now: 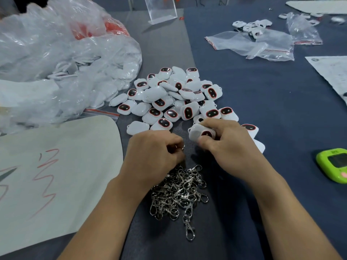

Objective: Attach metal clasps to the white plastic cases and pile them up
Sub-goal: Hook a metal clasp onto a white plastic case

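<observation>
One white plastic case (pixel 199 133) is sitting in the right hand (pixel 229 145), thumb and fingers clamping round it, its red-ringed dark window facing the camera, just above the table (pixel 272 113) near its middle. The left hand (pixel 152 154) is hovering just beside it, fingers curling in tight and pinching a metal clasp (pixel 179 146), only a glint of it showing. Whether clasp and case are touching, cannot tell. A loose pile of cases (pixel 176 96) is lying just beyond both hands toward the far edge, some window-up, some face-down, a few poking out from under the right hand. A tangled heap of silver clasps (pixel 180 192) is lying between the forearms toward the near edge. A big crumpled plastic bag (pixel 56 59) holding more white cases is filling the far left corner. A white sheet (pixel 56 166) with red scribbles is lying at the left edge. A green timer (pixel 333 165) is sitting at the right edge. Clear zip bags (pixel 251 44) are lying toward the far right corner.
</observation>
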Action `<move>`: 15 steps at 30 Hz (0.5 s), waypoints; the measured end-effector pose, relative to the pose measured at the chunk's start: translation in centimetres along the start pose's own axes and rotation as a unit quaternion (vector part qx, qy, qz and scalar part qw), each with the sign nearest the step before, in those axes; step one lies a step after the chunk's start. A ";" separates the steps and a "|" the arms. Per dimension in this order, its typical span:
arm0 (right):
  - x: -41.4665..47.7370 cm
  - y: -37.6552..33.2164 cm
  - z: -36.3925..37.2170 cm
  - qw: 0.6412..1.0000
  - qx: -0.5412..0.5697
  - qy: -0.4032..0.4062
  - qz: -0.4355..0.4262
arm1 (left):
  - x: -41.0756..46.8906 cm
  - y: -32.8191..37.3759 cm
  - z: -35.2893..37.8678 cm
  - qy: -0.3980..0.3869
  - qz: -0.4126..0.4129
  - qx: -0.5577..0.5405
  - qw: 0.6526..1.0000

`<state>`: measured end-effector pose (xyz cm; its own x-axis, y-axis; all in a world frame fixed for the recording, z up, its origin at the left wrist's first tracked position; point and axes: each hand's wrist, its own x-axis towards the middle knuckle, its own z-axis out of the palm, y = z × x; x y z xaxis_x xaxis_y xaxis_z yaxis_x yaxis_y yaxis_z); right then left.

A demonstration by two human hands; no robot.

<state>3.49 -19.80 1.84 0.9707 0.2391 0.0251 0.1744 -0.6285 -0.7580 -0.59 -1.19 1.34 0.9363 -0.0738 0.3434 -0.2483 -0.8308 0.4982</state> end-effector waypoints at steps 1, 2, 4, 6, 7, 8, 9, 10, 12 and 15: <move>0.0 0.1 0.0 1.000 -0.005 -0.003 -0.001 | 0.1 0.0 0.0 -0.008 0.006 -0.002 1.000; 0.0 0.1 -0.1 1.000 0.001 -0.007 0.003 | 0.2 0.1 0.1 -0.017 0.010 -0.002 1.000; -0.1 0.2 -0.4 0.999 0.027 -0.018 0.015 | 0.4 0.2 0.2 -0.031 0.013 -0.003 0.999; -0.1 0.2 -0.7 0.999 0.025 -0.033 0.015 | 0.6 0.2 0.3 -0.033 0.013 -0.013 0.999; -0.1 0.3 -0.8 0.999 0.020 -0.040 0.011 | 0.7 0.2 0.4 -0.033 0.010 -0.021 0.999; 0.0 0.3 -0.9 0.999 0.019 -0.046 0.008 | 0.8 0.2 0.5 -0.035 0.006 -0.029 0.999; 0.0 0.4 -1.0 0.999 0.021 -0.047 0.008 | 1.0 0.2 0.6 -0.039 0.004 -0.034 0.999; 0.1 0.4 -1.1 0.999 0.020 -0.046 0.008 | 1.1 0.2 0.7 -0.046 0.006 -0.038 0.998; 0.1 0.6 -1.2 0.999 0.010 -0.043 0.011 | 1.5 0.3 0.9 -0.064 0.012 -0.037 0.997; 0.2 0.8 -1.3 0.999 0.007 -0.041 0.014 | 2.4 0.4 1.1 -0.102 -0.004 -0.038 0.994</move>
<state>4.06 -21.23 2.06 0.9581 0.2821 -0.0501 0.1443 -0.6263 -0.7661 1.85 -2.29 1.47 0.9673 -0.1842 0.1746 -0.2514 -0.7888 0.5608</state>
